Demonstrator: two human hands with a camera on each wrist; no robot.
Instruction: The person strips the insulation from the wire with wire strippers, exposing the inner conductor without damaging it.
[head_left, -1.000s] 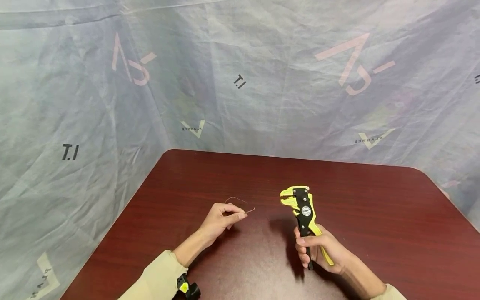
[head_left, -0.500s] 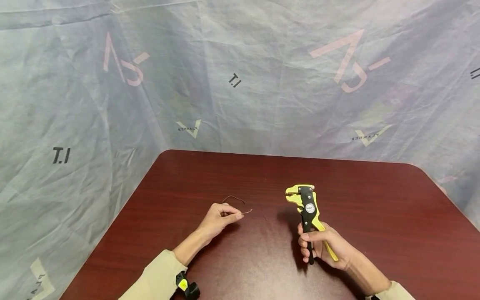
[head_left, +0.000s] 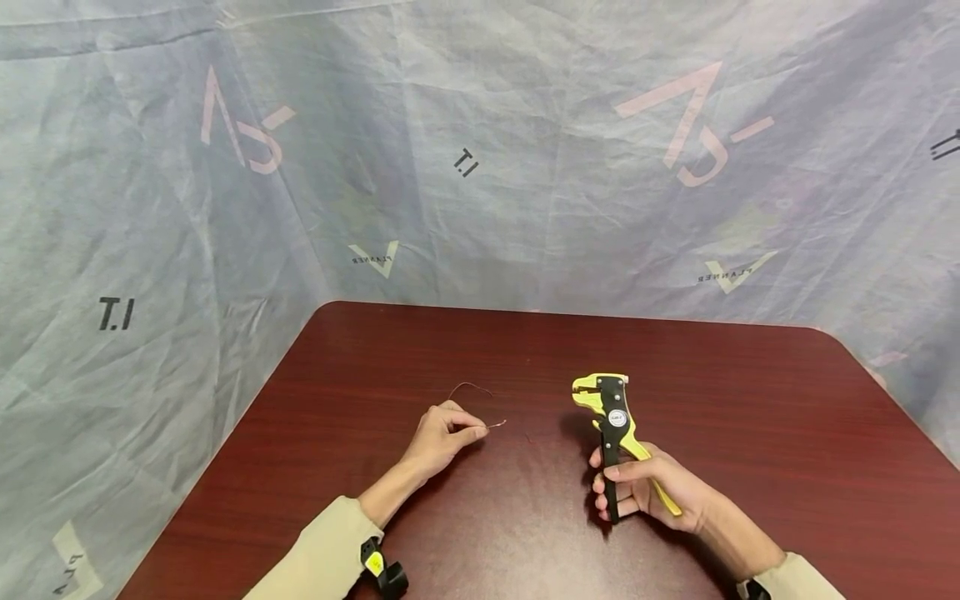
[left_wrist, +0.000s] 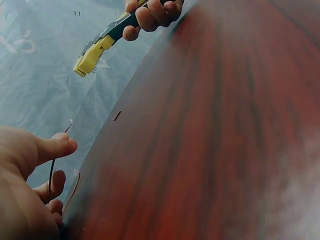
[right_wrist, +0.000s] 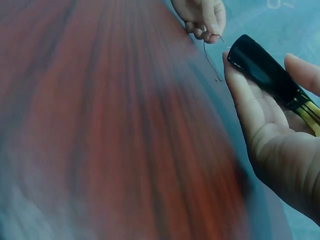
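Note:
My left hand (head_left: 441,437) pinches a thin dark wire (left_wrist: 51,172) between thumb and fingers. The wire's short, shiny end (head_left: 497,425) pokes out past the fingertips to the right, while its long part curves up behind the hand in the head view. Right of it, my right hand (head_left: 663,492) holds yellow-and-black wire strippers (head_left: 617,418) by the handles, head upward and pointing left. Their jaws stand apart with nothing between them. A short brown scrap (left_wrist: 117,116) lies on the table between the two hands.
The dark red wooden table (head_left: 420,350) has rounded far corners. A grey printed cloth (head_left: 510,208) hangs behind it and along the left side. A black wrist camera (head_left: 386,571) sits at the left cuff.
The wire strippers have shifted slightly right, away from the wire, and the right fingers have loosened somewhat round the handles. The scrap shows on the table from half a second ago. The head view has shifted slightly.

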